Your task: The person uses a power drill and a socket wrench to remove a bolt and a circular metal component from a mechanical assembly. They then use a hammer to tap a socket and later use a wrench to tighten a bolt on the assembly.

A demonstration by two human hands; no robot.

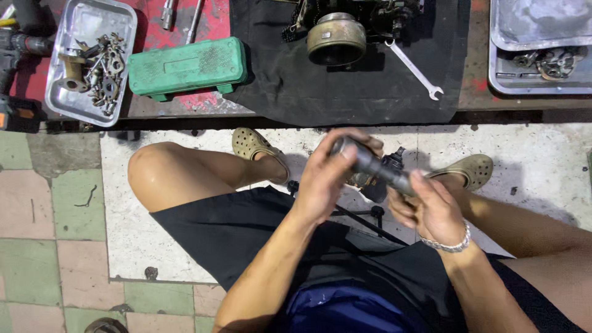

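step: you're mid-fit, working the grey shaft (373, 165) against the dark part (377, 184) over your lap, well below the spanner (414, 69)
left hand (327, 179): wrapped round the shaft's top end
right hand (430, 208): fingers closed on its lower end
next: probably a steady twist, keeping both lined up

Closed green rectangular plastic case (187, 65) on the red floor (209, 18).

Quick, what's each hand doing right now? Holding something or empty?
Left hand: closed around the upper end of a grey metal cylinder.
Right hand: closed on the lower end of the same cylinder, beside a dark part fixed to it.
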